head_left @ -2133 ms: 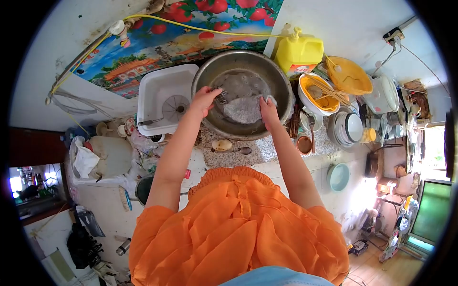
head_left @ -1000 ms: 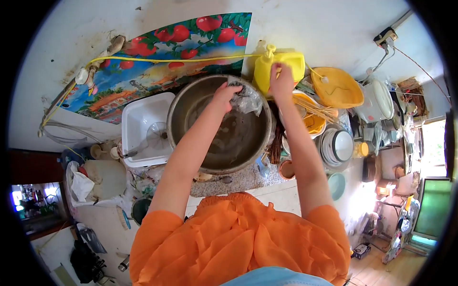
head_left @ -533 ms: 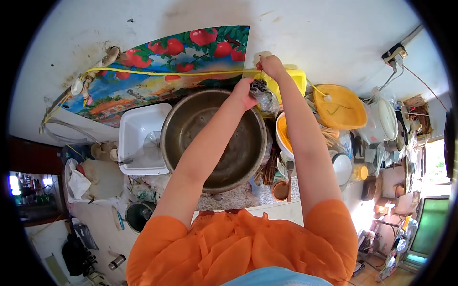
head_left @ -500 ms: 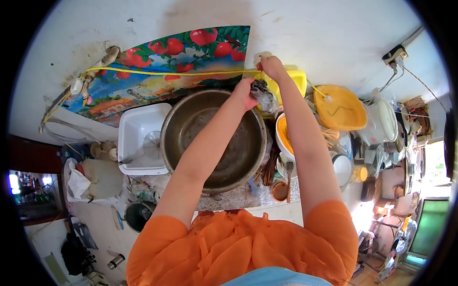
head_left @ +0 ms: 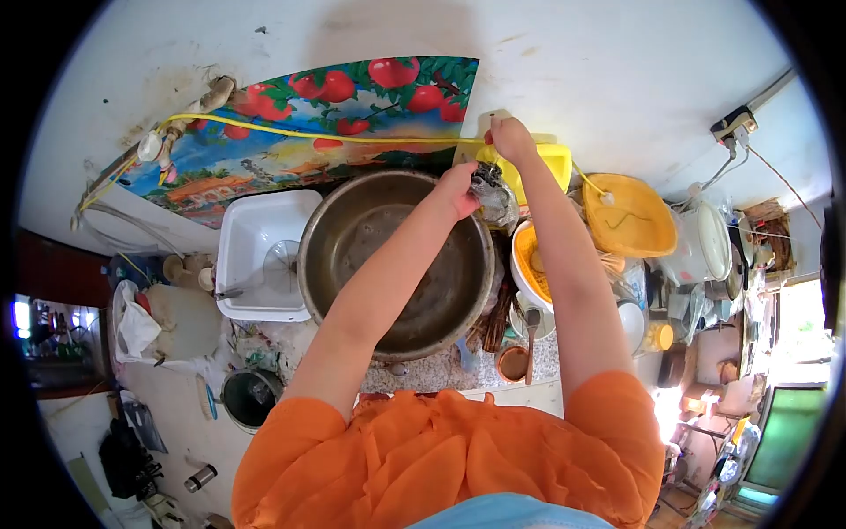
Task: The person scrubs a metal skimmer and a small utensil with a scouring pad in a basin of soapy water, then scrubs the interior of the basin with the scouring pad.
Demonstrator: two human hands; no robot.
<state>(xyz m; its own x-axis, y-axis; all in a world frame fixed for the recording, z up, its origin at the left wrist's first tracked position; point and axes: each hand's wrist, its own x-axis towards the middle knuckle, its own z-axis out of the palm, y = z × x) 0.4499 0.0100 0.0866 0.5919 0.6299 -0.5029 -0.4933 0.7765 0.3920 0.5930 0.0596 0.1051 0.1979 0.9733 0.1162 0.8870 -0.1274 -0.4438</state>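
Note:
Over the far right rim of a big metal basin point(head_left: 388, 344), my left hand point(head_left: 457, 191) is closed on a clear plastic bag point(head_left: 499, 208) with something dark at its top. My right hand point(head_left: 511, 141) is raised higher, close to the wall, its fingers pinched together. What those fingers hold, if anything, is too small to make out. Beside my right hand runs a yellow hose point(head_left: 352, 138) along the wall. A yellow plastic container point(head_left: 553, 163) stands behind my right wrist, partly covered by it.
Left of the basin sits a white tub point(head_left: 231, 256). On the right are a white bowl with orange inside point(head_left: 522, 280), an orange-yellow basin point(head_left: 652, 242), a small brown bowl point(head_left: 513, 363) and a lidded white bucket point(head_left: 710, 242). A fruit poster point(head_left: 291, 150) covers part of the wall.
The whole view has shifted slightly. My left hand stays closed on the plastic bag, and my right hand stays pinched by the wall.

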